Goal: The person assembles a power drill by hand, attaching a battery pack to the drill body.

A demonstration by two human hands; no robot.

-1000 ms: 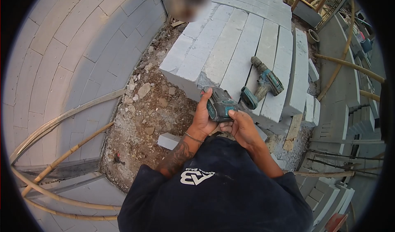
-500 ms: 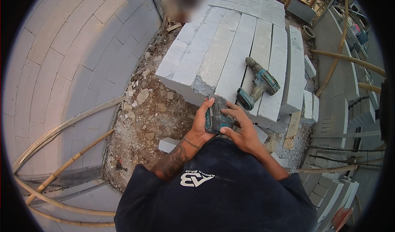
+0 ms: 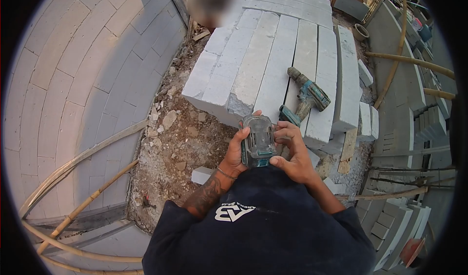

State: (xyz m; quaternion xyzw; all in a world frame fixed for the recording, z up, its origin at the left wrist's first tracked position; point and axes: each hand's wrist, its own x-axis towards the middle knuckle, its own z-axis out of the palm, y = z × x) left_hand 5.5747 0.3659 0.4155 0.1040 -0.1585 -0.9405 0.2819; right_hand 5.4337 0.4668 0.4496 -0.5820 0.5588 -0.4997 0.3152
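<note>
A dark battery pack with teal edges (image 3: 260, 141) is held in front of my chest, its slotted face turned up toward the camera. My left hand (image 3: 237, 150) wraps round its left side, thumb along the edge. On the right side my right hand (image 3: 292, 150) touches the pack with its fingers bent and the thumb near the lower corner. Just beyond my hands, a teal and black cordless drill (image 3: 313, 95) lies on its side on a stack of pale blocks (image 3: 263, 55).
A block wall (image 3: 73, 80) rises at the left, with bamboo poles (image 3: 83, 209) in front. Rubble (image 3: 170, 143) covers the ground beside the stack. Another person (image 3: 213, 2) is at the top. More poles (image 3: 412, 65) and blocks stand at the right.
The battery pack has been turned so its slotted face shows more fully. My right hand has shifted slightly right, with its fingers now at the pack's side instead of over its face.
</note>
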